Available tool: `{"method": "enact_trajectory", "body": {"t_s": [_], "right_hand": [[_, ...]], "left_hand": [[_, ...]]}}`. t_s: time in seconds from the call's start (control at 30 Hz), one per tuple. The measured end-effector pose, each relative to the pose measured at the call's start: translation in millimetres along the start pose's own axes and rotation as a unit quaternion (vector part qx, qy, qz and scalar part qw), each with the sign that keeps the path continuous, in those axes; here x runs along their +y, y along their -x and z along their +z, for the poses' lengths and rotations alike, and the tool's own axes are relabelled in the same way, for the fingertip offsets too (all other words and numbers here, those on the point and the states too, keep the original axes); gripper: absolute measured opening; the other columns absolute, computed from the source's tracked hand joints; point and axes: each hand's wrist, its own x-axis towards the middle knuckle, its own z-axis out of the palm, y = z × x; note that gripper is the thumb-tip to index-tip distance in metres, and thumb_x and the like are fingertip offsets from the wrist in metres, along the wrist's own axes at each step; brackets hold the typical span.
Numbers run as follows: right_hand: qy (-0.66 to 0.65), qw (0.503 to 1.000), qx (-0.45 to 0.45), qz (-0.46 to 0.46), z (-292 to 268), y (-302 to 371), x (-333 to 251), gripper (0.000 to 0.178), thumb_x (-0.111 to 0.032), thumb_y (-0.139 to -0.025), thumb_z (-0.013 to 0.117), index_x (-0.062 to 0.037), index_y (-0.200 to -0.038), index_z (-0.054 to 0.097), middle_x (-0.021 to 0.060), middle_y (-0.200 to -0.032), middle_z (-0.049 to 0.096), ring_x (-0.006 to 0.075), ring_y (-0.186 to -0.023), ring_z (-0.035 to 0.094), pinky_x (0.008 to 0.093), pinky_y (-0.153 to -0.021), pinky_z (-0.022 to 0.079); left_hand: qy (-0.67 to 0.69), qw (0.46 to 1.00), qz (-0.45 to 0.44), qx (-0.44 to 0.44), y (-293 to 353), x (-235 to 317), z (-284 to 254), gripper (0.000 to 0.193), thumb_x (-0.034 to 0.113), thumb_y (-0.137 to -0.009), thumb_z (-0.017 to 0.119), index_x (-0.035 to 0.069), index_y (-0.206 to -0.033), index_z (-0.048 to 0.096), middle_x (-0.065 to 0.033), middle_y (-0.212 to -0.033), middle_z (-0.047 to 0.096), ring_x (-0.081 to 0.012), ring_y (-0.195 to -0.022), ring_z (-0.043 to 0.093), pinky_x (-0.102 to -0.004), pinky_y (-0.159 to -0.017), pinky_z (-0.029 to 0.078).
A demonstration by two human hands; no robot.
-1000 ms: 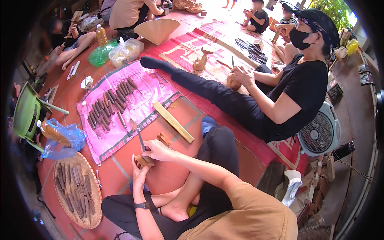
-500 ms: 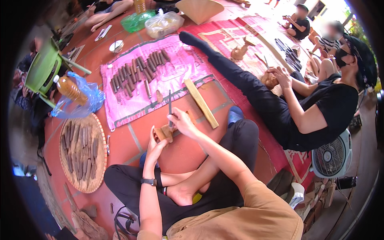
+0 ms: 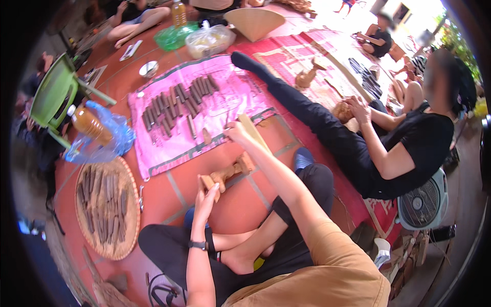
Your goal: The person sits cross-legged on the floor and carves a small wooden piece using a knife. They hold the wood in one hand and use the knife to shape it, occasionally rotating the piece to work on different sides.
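My left hand [image 3: 204,202] grips one blocky end of a carved wooden figure [image 3: 223,175], which lies slanted above the tiles with its other end pointing away to the right. My right hand [image 3: 237,132] is off the carving, at the near edge of the pink sheet [image 3: 158,157]. Its fingers are pinched, and a thin carving tool, only faintly visible, rises from them. Rows of carving chisels [image 3: 176,100] with brown handles lie on the sheet. A pale wooden bar [image 3: 251,130] is partly covered by my right hand and forearm.
A round woven tray [image 3: 135,225] of more chisels stands at left, below a bottle [image 3: 91,125] in a blue bag and a green chair [image 3: 53,97]. To the right, a co-worker's leg [image 3: 307,94] stretches over the red mat, near a fan [image 3: 422,202].
My right hand has lifted away from the carving and moved forward to the sheet's edge. The carving has turned from near-upright to lying lengthwise in my left hand.
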Motion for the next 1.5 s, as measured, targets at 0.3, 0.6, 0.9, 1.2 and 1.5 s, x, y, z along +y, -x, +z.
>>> {"method": "enact_trajectory", "body": {"t_s": [0.3, 0.6, 0.9, 1.2, 1.5], "right_hand": [[0.186, 0.979, 0.017, -0.076, -55, -3, -41, 0.027, -0.011, -0.086, 0.068, 0.0021, -0.109, 0.071, 0.0113, -0.084, 0.074, 0.019, -0.069, 0.071, 0.0349, -0.065, 0.057], [0.299, 0.793, 0.491, -0.2, -335, -45, -53, 0.011, -0.011, -0.088, 0.062, -0.0028, -0.095, 0.065, 0.0172, -0.098, 0.066, 0.0363, -0.099, 0.061, 0.046, -0.09, 0.048], [0.431, 0.706, 0.562, -0.02, -468, -129, 49, 0.045, -0.026, -0.091, 0.059, 0.0009, -0.127, 0.056, 0.0264, -0.133, 0.055, 0.0416, -0.125, 0.05, 0.0526, -0.107, 0.038], [0.453, 0.731, 0.508, 0.057, -576, -182, 88, 0.06, -0.031, -0.095, 0.057, -0.0009, -0.144, 0.042, 0.0246, -0.146, 0.044, 0.04, -0.137, 0.04, 0.0566, -0.114, 0.03], [0.397, 0.729, 0.555, 0.055, -544, -168, 67, 0.041, -0.015, -0.09, 0.053, 0.0023, -0.127, 0.055, 0.0274, -0.133, 0.053, 0.0438, -0.125, 0.051, 0.0548, -0.106, 0.039]], "left_hand": [[0.002, 1.0, -0.015, 0.013, 0, 3, -7, 0.078, 0.035, -0.1, 0.057, -0.006, -0.156, 0.019, -0.0187, -0.157, 0.033, -0.0242, -0.144, 0.033, -0.0331, -0.118, 0.026], [0.06, 0.997, -0.052, 0.015, -2, -9, -6, 0.071, 0.029, -0.1, 0.057, 0.006, -0.158, 0.025, -0.0131, -0.149, 0.043, -0.0228, -0.136, 0.043, -0.0345, -0.113, 0.034], [0.094, 0.985, -0.133, 0.055, 5, 7, -4, 0.075, 0.018, -0.094, 0.055, 0.008, -0.16, 0.02, -0.015, -0.152, 0.038, -0.0268, -0.139, 0.041, -0.037, -0.115, 0.033], [0.091, 0.984, -0.145, 0.047, -17, 9, 8, 0.074, 0.022, -0.095, 0.056, 0.01, -0.16, 0.021, -0.0143, -0.15, 0.041, -0.0265, -0.137, 0.044, -0.0369, -0.113, 0.036], [0.091, 0.987, -0.123, 0.041, -10, 16, 12, 0.074, 0.026, -0.096, 0.056, 0.011, -0.159, 0.022, -0.0135, -0.148, 0.043, -0.0262, -0.135, 0.046, -0.0368, -0.111, 0.04]]}}
